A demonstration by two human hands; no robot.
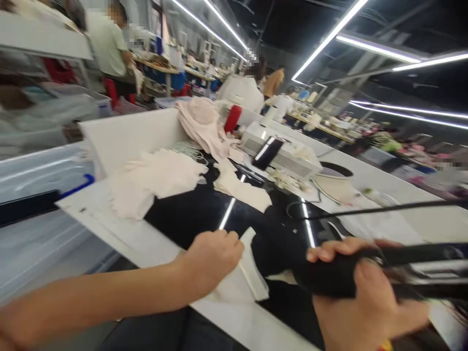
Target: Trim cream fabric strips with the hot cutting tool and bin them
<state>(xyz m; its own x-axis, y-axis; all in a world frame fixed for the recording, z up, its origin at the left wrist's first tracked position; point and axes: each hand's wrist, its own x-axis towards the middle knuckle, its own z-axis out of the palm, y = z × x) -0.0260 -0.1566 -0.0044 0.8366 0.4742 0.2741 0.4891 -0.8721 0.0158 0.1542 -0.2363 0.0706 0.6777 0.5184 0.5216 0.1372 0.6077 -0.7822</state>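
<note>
My left hand (215,256) is closed at the left edge of a curved cream fabric piece (252,270), its fingers bent around that edge. The piece lies across a glossy black surface and the white table edge. My right hand (369,292) is wrapped around a black hand tool (332,275) with a silver metal part towards the right, its exact kind unclear. Behind my hands, a stack of pale cream fabric pieces (157,178) lies at the left, and another cream piece (241,187) rests in the middle of the black sheet (190,222).
A black cable (365,212) crosses at the right. Towards the back are a pink garment (201,119), a red cone (232,118), a dark phone-like slab (268,152) and a white machine box (292,156). A white panel (131,136) borders the table. Clear plastic bins (44,170) stand left; people work beyond.
</note>
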